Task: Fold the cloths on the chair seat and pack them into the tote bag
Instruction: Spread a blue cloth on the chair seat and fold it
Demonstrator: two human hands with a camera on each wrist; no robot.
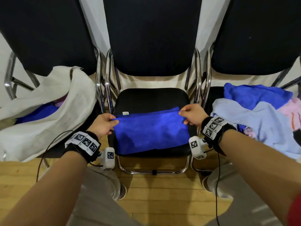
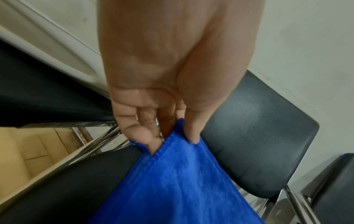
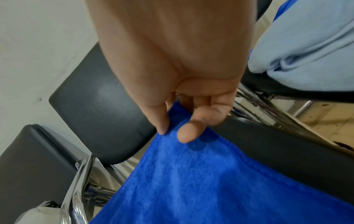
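Blue cloth point(image 1: 151, 132) on middle chair seat point(image 1: 151, 98); left hand point(image 1: 104, 123) and right hand point(image 1: 192, 116) each pinch far corner, apparently mid-fold; keep edges aligned, tension even; tote bag point(image 1: 48, 101) left

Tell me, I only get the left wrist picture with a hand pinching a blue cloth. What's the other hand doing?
Observer: The right hand pinches the blue cloth's other far corner, mirroring the left hand.
Operator: Where's the bag?
Observer: The cream tote bag slumps on the chair to the left, with something blue already inside.
Operator: Are there more cloths?
Observer: Yes, a pile sits on the right chair: light blue, another blue, and pink ones.
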